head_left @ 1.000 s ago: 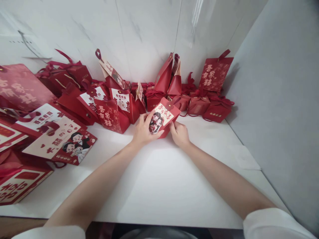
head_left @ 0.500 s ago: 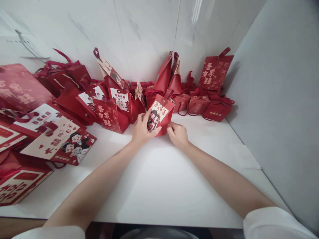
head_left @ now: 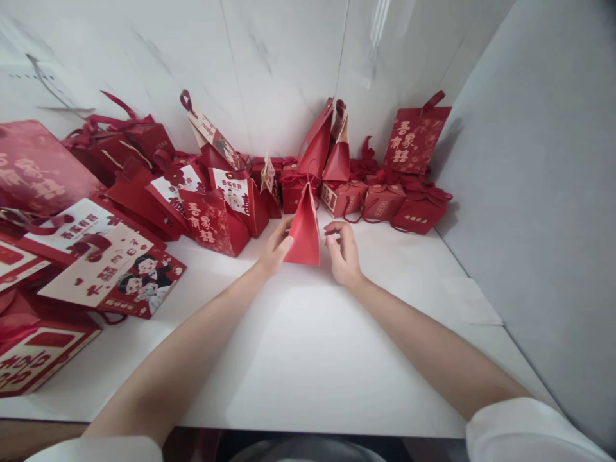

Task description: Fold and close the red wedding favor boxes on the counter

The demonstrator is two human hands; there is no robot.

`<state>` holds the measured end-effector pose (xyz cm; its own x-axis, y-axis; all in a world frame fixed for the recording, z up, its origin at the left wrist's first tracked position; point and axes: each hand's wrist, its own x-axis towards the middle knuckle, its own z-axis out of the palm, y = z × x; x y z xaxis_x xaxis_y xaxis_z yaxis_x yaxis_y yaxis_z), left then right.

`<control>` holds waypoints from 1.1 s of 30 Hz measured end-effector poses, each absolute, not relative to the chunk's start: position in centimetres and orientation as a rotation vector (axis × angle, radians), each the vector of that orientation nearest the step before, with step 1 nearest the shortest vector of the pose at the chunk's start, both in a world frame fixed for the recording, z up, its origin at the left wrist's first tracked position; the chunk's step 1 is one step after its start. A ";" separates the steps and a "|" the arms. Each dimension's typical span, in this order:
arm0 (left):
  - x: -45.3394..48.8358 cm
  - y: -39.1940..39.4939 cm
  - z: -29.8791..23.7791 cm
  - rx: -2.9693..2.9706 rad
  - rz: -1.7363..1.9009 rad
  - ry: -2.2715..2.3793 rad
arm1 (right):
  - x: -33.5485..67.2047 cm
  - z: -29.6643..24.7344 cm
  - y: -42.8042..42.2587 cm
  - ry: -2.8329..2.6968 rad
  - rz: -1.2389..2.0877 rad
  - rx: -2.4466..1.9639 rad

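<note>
A red paper gift box (head_left: 305, 232), narrow at the top, is upright in front of me with its plain triangular side towards me. My left hand (head_left: 276, 247) grips it at the left edge, thumb on the near side and fingers partly hidden behind. On the other side, my right hand (head_left: 342, 251) is a small gap away from the box, its fingers bent and apart from the thumb with nothing between them. Behind the gift box sits a small red box with a ribbon (head_left: 294, 195).
Red boxes with ribbons (head_left: 421, 208) line the back of the white table (head_left: 298, 359) against the marbled wall. Several printed gift boxes (head_left: 212, 221) crowd the left. A printed card-fronted bag (head_left: 113, 273) lies nearer me. A grey panel (head_left: 543, 212) bounds the right.
The gift box has turned, so its printed front no longer shows and its plain side faces me. My right hand has let go of it and moved slightly off to the right.
</note>
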<state>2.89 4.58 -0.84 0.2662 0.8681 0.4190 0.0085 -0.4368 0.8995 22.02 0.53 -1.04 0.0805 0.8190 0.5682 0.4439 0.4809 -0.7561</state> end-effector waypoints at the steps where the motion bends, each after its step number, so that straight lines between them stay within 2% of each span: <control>1: 3.1 4.6 -0.9 1.555 1.247 0.734 | 21.9 -1.1 0.7 -1.479 0.439 -1.082; 5: 3.5 4.6 -0.9 1.137 1.016 0.656 | 21.7 -1.6 1.8 -1.300 0.823 -1.040; 7: 3.5 4.7 -0.8 1.060 1.028 0.747 | 21.7 -1.9 2.2 -1.261 0.957 -1.071; 10: 3.7 5.0 -0.9 1.094 1.241 0.917 | 21.7 -2.3 2.5 -1.202 0.902 -1.109; 13: 3.9 5.0 -0.9 1.122 1.351 0.884 | 21.7 -2.5 2.6 -1.210 0.789 -1.107; 17: 4.1 4.6 -0.6 1.191 1.328 0.823 | 21.9 -2.3 2.5 -1.278 0.696 -1.138; 21: 4.1 4.4 -0.2 1.178 1.311 0.953 | 21.9 -1.8 2.2 -1.262 0.810 -1.051; 27: 3.7 5.2 -0.9 1.054 1.294 0.853 | 21.9 -1.6 1.8 -1.284 0.832 -0.996; 33: 3.6 5.5 -1.4 1.100 1.236 0.926 | 22.2 -2.5 2.4 -1.213 0.813 -1.121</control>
<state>3.56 5.54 -1.37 0.1240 0.9916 0.0363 -0.2437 -0.0050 0.9698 22.18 2.42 -2.48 0.2026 0.9341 0.2940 0.0826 0.2829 -0.9556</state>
